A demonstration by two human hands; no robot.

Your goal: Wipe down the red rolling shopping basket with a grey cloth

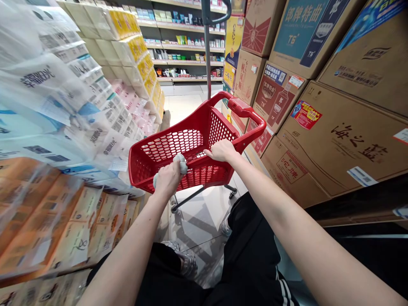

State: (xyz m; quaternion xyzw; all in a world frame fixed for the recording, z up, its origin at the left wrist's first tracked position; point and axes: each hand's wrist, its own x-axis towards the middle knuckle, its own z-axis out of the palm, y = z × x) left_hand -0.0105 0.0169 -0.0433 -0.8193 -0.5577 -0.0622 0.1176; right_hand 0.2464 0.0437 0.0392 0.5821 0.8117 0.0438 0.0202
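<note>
A red plastic shopping cart [174, 142] on a grey wheeled frame stands right in front of me, turned at an angle. Its basket has honeycomb-like holes, and no goods show inside. Closed around a light grey cloth [180, 163], my left hand [168, 176] is at the near side rim; the cloth bulges out on both sides of the fist. My right hand [221, 151] grips the same rim farther right, close to the cart's red handle [244, 108]. Its fingers curl over the edge. A grey pole [207, 55] rises behind the handle.
Stacked cardboard cartons [347, 136] line the right side closely. Wrapped tissue packs [92, 97] and orange packs [41, 204] are piled on the left. Shelves of toiletries [188, 42] stand at the back. A tiled floor [199, 221] runs between, with my shoes [188, 259] below the cart.
</note>
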